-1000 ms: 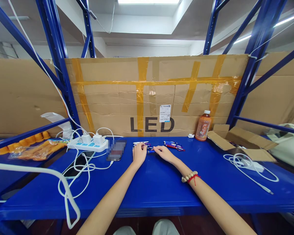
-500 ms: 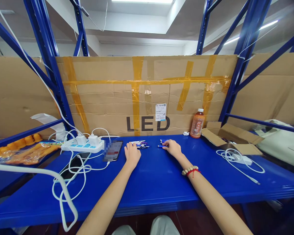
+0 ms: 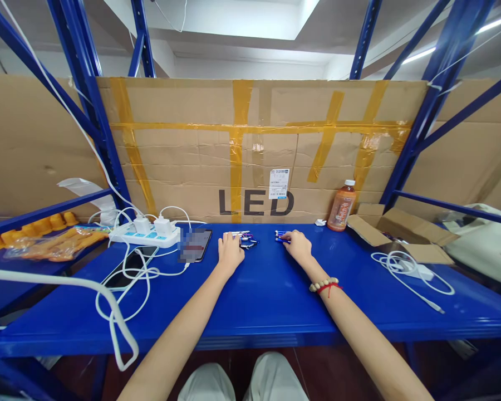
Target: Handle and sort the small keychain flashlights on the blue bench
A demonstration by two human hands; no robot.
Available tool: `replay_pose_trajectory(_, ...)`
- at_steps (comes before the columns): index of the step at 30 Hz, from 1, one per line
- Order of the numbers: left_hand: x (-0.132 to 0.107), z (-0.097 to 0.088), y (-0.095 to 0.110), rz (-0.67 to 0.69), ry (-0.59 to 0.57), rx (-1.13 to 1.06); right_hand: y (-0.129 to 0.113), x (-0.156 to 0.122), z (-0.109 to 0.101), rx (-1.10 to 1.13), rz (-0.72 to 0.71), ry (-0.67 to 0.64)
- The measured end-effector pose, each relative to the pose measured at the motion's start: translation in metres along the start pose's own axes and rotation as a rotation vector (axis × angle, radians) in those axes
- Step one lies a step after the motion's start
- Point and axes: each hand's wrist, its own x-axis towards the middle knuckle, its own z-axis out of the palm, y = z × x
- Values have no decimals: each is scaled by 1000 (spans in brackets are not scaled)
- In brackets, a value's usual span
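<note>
My left hand [image 3: 230, 252] lies palm down on the blue table [image 3: 250, 303], fingers stretched to a small pile of pens [image 3: 244, 240] and touching its near edge. My right hand [image 3: 298, 245] rests farther right, fingers curled over a blue pen at a second pile of pens [image 3: 280, 236]. A bead bracelet with a red string [image 3: 323, 286] is on my right wrist. My fingertips hide part of each pile.
A white power strip [image 3: 144, 236] with chargers, loose white cables [image 3: 125, 284] and two phones [image 3: 194, 245] lie at the left. An orange drink bottle [image 3: 342, 206], an open cardboard box [image 3: 401, 236] and a coiled charger cable [image 3: 404, 270] stand right. A taped cardboard wall [image 3: 254, 161] closes the back.
My right hand carried a blue pen from beside the left pile to the right pile. My left hand stayed at the left pile. The camera view shifted a little.
</note>
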Motion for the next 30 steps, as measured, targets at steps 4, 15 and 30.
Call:
replay_pose_trajectory(4,0,4,3,196,-73,-142,-25,-6,1,156,-119,-30)
replay_pose_trajectory(15,4,16,1,255,-92,-313,-53,-16,7,355,-574,-176)
replay_pose_trajectory(30,3,9,6,48,40,-575,-51,-15,5,313,-555,-178)
